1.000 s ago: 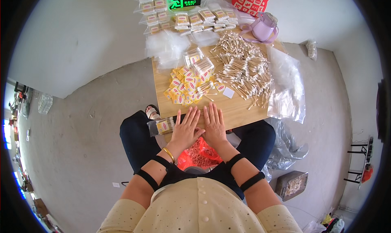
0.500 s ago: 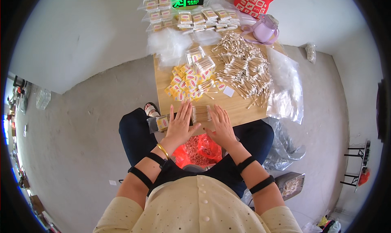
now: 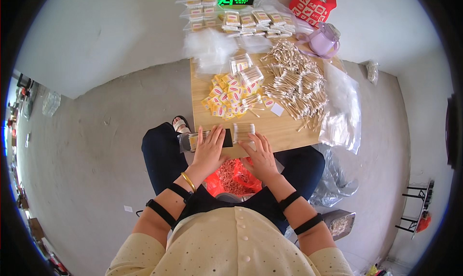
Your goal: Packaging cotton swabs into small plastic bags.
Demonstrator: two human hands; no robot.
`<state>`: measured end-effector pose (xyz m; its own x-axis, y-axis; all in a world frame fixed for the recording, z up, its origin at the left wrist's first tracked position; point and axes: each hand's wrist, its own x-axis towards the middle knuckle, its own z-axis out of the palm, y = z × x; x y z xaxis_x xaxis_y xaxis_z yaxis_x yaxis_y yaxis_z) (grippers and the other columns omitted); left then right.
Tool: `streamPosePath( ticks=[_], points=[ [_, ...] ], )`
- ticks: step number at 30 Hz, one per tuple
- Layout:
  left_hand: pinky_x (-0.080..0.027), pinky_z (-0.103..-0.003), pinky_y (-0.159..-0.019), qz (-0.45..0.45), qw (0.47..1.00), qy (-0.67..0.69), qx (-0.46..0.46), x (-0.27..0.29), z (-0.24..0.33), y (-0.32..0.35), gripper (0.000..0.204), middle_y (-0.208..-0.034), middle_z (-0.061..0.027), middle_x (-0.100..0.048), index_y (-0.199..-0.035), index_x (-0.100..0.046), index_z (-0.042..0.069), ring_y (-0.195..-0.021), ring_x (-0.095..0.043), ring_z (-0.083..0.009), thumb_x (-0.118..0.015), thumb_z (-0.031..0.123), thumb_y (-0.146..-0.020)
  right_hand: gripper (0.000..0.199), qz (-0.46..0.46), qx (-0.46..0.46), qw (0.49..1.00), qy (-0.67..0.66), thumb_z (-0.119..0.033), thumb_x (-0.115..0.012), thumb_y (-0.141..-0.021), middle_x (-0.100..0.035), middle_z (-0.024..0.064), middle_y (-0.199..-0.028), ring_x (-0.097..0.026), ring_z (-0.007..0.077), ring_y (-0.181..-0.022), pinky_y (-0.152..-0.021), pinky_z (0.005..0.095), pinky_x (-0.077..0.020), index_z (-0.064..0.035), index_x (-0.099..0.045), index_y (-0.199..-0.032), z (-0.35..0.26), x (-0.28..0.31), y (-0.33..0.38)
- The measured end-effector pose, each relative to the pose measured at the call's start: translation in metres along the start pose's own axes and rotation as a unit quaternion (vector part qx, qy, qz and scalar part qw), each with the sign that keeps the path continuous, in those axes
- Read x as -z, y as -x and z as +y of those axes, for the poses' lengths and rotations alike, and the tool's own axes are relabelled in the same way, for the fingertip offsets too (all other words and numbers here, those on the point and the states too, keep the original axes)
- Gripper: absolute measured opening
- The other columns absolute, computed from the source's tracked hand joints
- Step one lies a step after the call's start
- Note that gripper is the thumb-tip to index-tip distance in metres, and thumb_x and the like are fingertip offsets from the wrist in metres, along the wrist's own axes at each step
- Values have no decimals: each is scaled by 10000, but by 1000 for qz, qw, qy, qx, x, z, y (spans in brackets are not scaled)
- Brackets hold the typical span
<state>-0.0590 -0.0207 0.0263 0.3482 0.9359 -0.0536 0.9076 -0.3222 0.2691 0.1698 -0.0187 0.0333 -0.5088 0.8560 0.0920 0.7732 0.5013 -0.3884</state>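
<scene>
Two hands work at the near edge of a small wooden table [image 3: 284, 131], close to the person's lap, where the reach is shortest. The left hand [image 3: 210, 150] lies flat with its fingers spread wide over a dark tray [image 3: 205, 140] that juts past the table's left corner; the palm seems to pin it so it cannot slide off. The right hand [image 3: 262, 155] has its fingers extended, tips touching a clear packet of swabs [image 3: 243, 131] lying flat on the wood just beside the tray. Whether those fingers pinch the packet or only press on it is hard to tell from above.

Supplies sit within arm's length beyond: a heap of yellow labels [image 3: 226, 96] in the middle, a loose pile of swabs [image 3: 294, 80] to the right, and filled packets [image 3: 241, 20] stacked in rows at the far edge, out of the working space. Clear bags [image 3: 340, 112] hang over the table's right side. A red bag [image 3: 231, 172] rests on the person's lap under the hands.
</scene>
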Motion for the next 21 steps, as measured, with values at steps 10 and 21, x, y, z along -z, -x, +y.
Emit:
streamPosePath(
  ticks=[10, 21],
  points=[
    [-33, -633, -1242, -15, 1000, 3, 14, 0, -1, -2, 968, -1586, -118, -345, -1510, -372, 21, -1515, -299, -268, -844, 390, -750, 510, 3, 5, 1000, -3, -270, -732, -852, -423, 146, -1456, -353, 388, -1421, -1206, 529, -285, -178, -608, -1338, 1, 4, -8],
    [-53, -646, -1236, -7, 1000, -9, 16, -4, -2, -2, 961, -1570, -106, -364, -1507, -378, 25, -1499, -320, -260, -817, 451, -766, 435, 15, 0, 1000, -26, -230, -734, -843, -447, 146, -1421, -357, 395, -1422, -1193, 534, -302, -151, -635, -1259, 2, 3, -19]
  ],
)
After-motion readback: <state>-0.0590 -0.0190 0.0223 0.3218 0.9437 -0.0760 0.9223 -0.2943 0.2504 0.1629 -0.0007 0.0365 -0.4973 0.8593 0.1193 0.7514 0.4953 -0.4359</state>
